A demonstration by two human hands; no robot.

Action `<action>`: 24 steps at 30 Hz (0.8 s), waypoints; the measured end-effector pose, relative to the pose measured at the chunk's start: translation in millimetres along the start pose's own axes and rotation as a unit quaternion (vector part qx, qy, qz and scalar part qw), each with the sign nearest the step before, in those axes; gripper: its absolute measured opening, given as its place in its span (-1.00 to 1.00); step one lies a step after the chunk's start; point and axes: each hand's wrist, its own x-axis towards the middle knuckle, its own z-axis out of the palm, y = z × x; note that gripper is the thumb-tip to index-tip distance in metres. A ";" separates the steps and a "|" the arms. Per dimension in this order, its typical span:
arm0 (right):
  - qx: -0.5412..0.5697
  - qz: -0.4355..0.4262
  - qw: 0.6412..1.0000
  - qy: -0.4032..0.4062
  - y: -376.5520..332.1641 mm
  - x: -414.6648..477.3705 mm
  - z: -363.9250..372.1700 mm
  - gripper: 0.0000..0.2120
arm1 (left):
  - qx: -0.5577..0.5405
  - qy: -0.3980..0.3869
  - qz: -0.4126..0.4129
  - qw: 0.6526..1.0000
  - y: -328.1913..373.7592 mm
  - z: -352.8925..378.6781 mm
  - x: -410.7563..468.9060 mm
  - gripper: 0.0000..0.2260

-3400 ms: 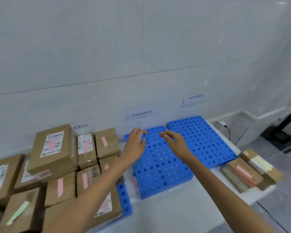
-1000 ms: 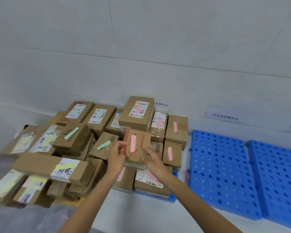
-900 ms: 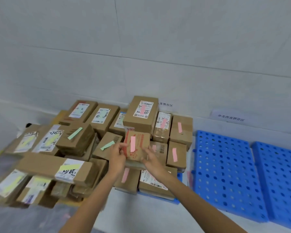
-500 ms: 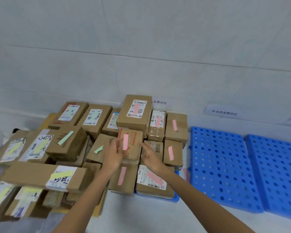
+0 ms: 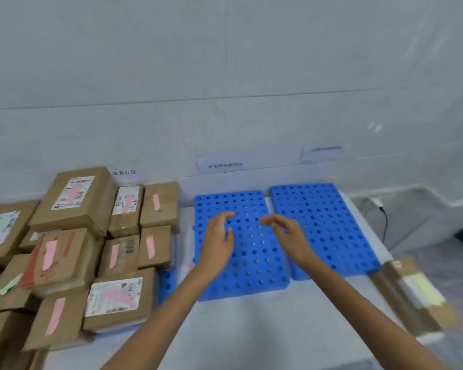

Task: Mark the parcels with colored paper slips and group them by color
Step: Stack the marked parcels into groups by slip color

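Two hands are in view, the left hand point(image 5: 218, 243) and the right hand point(image 5: 290, 237). Two blue boards point(image 5: 251, 279) with holes lie fully in view, and the corner of a third board point(image 5: 167, 281) shows under the pile. The brown parcels point(image 5: 155, 214) in the left pile run off the edge and blur, so their full number cannot be told. Eight pink slips point(image 5: 156, 202) can be counted on them, and at least one green slip point(image 5: 10, 284). The blurred stack point(image 5: 401, 273) at the right shows one yellow slip point(image 5: 425, 289). Three paper signs point(image 5: 223, 164) hang on the wall. There is one cable point(image 5: 384, 222).
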 end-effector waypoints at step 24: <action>-0.077 0.359 0.930 0.036 290.5 -132.9 -319.2 -0.66 | -0.157 -0.421 -0.268 0.852 195.4 437.5 -73.5 -0.51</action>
